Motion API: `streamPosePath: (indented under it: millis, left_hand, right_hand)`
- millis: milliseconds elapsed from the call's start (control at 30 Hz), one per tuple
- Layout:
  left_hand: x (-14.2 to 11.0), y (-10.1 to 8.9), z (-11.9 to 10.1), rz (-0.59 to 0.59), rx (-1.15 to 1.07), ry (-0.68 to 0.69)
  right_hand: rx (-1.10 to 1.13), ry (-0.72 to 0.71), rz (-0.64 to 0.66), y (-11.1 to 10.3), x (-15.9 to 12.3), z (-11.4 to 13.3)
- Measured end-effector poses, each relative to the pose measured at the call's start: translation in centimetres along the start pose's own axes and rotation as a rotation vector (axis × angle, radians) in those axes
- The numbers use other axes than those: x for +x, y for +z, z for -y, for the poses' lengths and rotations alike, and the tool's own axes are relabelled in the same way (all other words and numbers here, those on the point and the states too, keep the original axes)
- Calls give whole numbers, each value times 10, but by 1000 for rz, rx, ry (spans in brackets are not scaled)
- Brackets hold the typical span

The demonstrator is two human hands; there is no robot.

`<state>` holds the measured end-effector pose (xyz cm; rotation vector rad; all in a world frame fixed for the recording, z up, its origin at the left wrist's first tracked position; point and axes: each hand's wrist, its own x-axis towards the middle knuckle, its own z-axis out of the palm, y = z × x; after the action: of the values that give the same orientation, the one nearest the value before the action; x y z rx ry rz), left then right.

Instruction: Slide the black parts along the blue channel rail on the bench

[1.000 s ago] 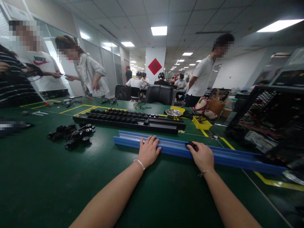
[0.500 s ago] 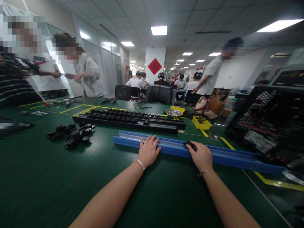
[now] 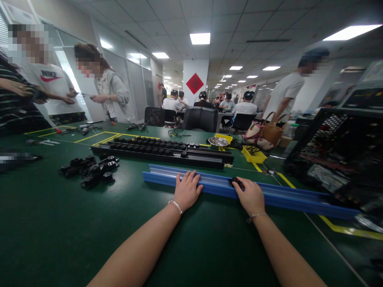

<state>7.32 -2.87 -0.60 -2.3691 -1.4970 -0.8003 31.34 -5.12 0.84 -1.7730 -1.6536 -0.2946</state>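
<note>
A long blue channel rail (image 3: 284, 192) lies across the green table in front of me. My left hand (image 3: 188, 190) rests on its near wall toward the left end, fingers spread and stretched over the channel. Farther right, my right hand (image 3: 250, 195) pinches a small black part (image 3: 236, 182) that sits in the channel; its far side shows past the fingertips, and the rest is covered. To the left lies a loose heap of similar-looking black parts (image 3: 93, 170). Beyond the blue rail, two black rails (image 3: 203, 160) carry rows of black round-topped parts (image 3: 149, 150).
A metal bowl (image 3: 218, 142) and a yellow tray (image 3: 253, 155) stand behind the rail. At right, a black open-sided case (image 3: 329, 155) stands by the rail's end. Cables and tools (image 3: 86, 128) lie at the far left. Several people stand or sit beyond the table.
My right hand has slid slightly left along the blue rail with the black part. My left hand has stayed in place. In the background, a standing person has moved right.
</note>
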Motion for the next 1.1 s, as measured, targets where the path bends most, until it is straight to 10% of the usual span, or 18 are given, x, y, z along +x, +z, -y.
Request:
streamPosePath:
  millis: [1100]
  left_hand:
    - [0, -1, 0, 2, 7, 5]
  right_hand:
    - [18, -40, 93, 5, -3, 15]
